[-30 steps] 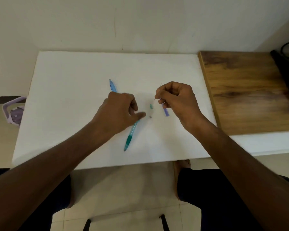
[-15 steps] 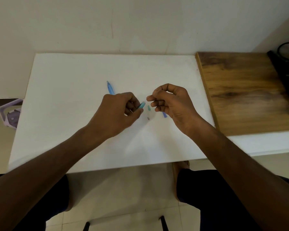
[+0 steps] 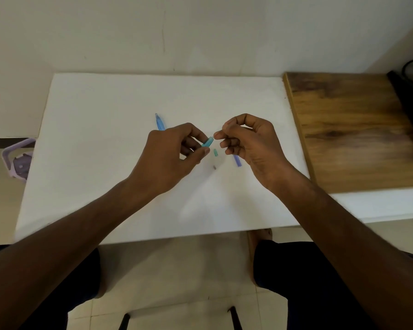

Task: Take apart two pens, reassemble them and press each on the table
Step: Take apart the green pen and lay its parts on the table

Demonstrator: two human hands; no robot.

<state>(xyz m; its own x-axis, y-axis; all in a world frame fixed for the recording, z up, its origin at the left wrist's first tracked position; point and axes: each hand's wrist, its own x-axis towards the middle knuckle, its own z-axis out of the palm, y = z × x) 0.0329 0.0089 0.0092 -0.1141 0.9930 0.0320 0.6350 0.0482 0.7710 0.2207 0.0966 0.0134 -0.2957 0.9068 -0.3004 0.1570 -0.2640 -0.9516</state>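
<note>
plain home room, white table (image 3: 105, 139) against a bare wall (image 3: 200, 32), wooden board (image 3: 355, 127), tiled floor (image 3: 177, 270), lilac stool (image 3: 18, 158)

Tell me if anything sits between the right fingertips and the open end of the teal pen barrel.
Nothing visible does. The right hand has its fingertips right at the open end of the barrel, which the left hand holds above the table.
</note>
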